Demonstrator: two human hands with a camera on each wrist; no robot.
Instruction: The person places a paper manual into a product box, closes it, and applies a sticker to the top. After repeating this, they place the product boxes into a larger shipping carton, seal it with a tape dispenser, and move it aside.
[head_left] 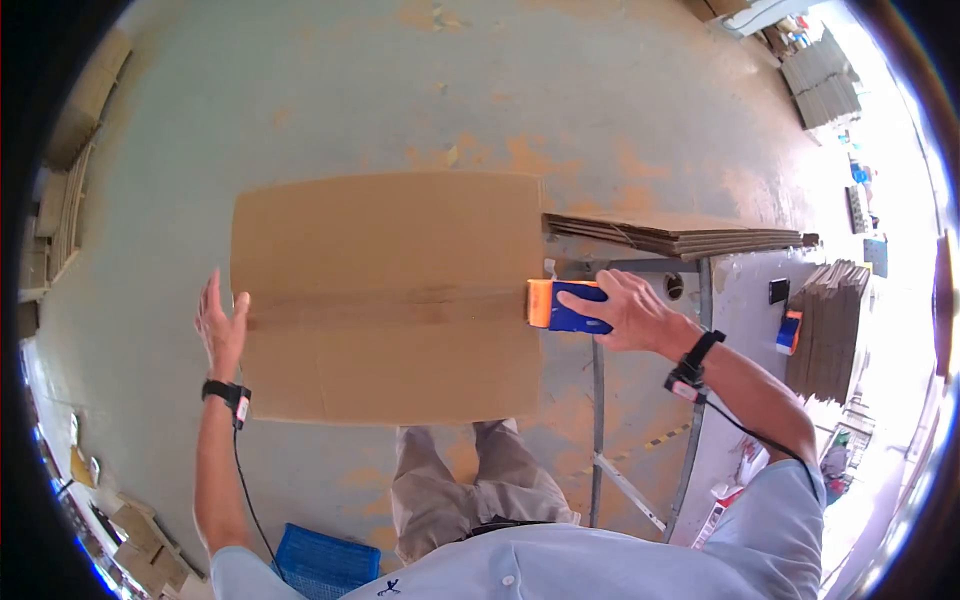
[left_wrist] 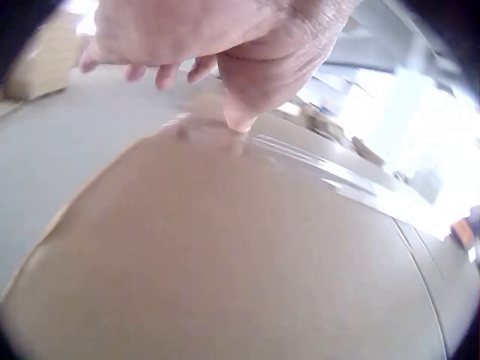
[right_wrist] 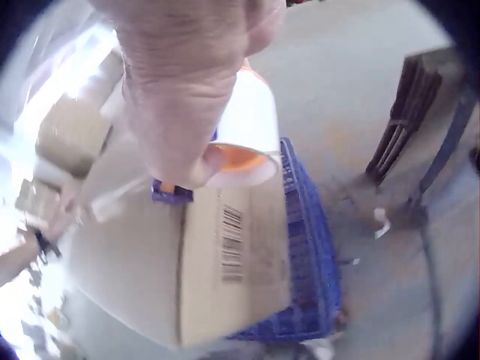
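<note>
A closed cardboard box (head_left: 390,240) lies in front of me, its top flaps meeting along a middle seam. A shiny strip of clear packing tape (left_wrist: 322,169) runs along that seam. At the box's left edge my left hand (head_left: 222,325) has its fingers extended, and its thumb presses on the strip's end in the left wrist view. My right hand (head_left: 635,312) grips a blue and orange tape dispenser (head_left: 570,306) at the opposite edge. The dispenser's white and orange roll core (right_wrist: 244,165) shows beneath that hand in the right wrist view.
A blue plastic crate (right_wrist: 311,255) is under the box. Flattened cartons (head_left: 690,238) lie on a metal frame (head_left: 598,400) to the right. More stacked cardboard (head_left: 830,330) and another tape dispenser (head_left: 789,332) are farther right. A blue basket (head_left: 325,560) stands on the floor, lower left.
</note>
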